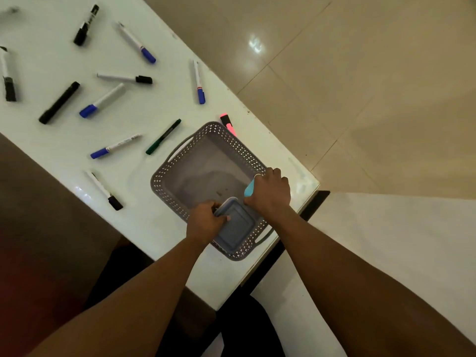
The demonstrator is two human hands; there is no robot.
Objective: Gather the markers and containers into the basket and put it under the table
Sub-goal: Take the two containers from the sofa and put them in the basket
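Markers are lying all over the white desk, above a shiny tan floor. The gray basket is sitting near the desk's corner. The left hand is pinching a gray box inside it. The right hand is gripping a blue marker.

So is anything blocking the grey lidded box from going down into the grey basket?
Nothing visible does. The grey lidded box is held by the left hand at the near end of the grey perforated plastic basket, whose floor looks bare. The right hand holds a light blue object.
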